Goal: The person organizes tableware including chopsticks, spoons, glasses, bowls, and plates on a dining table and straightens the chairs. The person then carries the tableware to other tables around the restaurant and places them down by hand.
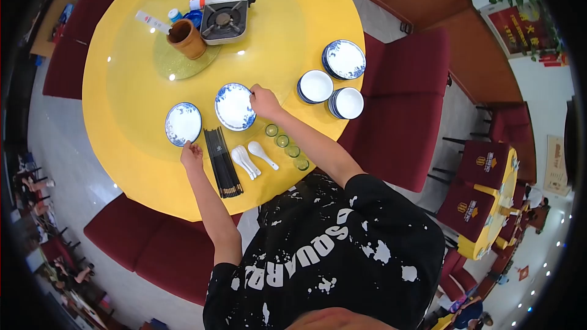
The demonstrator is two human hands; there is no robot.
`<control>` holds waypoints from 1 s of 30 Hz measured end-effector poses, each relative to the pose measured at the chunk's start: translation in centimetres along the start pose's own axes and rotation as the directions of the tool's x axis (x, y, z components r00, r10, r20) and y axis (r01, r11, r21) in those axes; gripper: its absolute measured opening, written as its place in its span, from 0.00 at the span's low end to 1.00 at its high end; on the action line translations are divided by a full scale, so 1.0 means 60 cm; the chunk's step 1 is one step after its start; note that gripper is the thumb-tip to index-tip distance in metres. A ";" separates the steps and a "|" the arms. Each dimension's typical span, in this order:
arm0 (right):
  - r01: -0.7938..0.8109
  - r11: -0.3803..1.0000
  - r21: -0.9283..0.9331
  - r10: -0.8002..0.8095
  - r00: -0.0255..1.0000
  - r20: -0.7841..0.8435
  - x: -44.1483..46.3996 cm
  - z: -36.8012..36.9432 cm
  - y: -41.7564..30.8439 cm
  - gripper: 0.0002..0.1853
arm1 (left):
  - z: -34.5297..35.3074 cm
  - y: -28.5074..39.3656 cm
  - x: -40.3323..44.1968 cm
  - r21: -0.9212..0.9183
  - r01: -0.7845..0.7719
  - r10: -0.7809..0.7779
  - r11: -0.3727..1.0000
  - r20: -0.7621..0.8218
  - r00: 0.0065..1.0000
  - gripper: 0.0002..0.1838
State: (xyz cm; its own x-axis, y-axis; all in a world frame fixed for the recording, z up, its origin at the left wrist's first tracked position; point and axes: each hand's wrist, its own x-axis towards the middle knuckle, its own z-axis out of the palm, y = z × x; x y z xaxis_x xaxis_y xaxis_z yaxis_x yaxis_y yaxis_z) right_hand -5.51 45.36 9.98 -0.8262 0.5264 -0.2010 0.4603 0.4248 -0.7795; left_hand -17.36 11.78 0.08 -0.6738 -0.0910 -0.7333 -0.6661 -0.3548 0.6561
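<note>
My left hand grips the near rim of a small blue-and-white plate over the yellow table. With my right hand I pinch the right edge of a larger plate with a blue floral border. Whether either plate touches the tabletop I cannot tell. Between my forearms lie a bundle of black chopsticks, a cluster of white spoons and a single white spoon. A row of several small green-tinted glasses stands beside my right forearm.
Stacked plates and two stacks of bowls stand at the table's right edge. Farther back are a portable gas stove and a brown wooden pot on a glass turntable. Dark red chairs surround the yellow table.
</note>
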 end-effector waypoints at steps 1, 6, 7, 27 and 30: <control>-0.006 1.000 0.017 0.007 0.999 -0.035 -0.004 -0.020 0.000 0.13 | 0.012 0.003 -0.008 0.031 0.003 -0.002 1.000 -0.017 1.000 0.10; -0.026 0.959 0.282 0.119 0.942 -0.315 -0.020 -0.184 0.052 0.15 | 0.071 0.010 -0.044 -0.028 -0.129 0.130 0.991 0.024 0.991 0.18; -0.025 0.950 0.312 0.146 0.917 -0.370 -0.015 -0.220 0.088 0.15 | 0.076 0.009 -0.044 -0.060 -0.160 0.165 0.985 0.076 0.983 0.20; -0.311 0.901 0.303 0.427 0.758 -0.492 -0.012 -0.512 0.435 0.16 | 0.607 -0.225 -0.295 0.513 -0.305 -0.031 0.802 0.546 0.837 0.13; -0.327 0.900 0.287 0.430 0.767 -0.476 -0.008 -0.515 0.433 0.17 | 0.672 -0.271 -0.312 0.610 -0.333 -0.084 0.719 0.552 0.830 0.13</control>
State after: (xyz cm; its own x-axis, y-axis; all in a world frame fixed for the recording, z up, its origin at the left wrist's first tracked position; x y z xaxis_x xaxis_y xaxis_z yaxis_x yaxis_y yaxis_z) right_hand 16.87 78.89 8.15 -0.2812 0.9370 -0.2073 0.5913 -0.0010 -0.8065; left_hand -6.83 56.74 10.34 -0.6797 0.4677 -0.5650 -0.4499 0.3425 0.8248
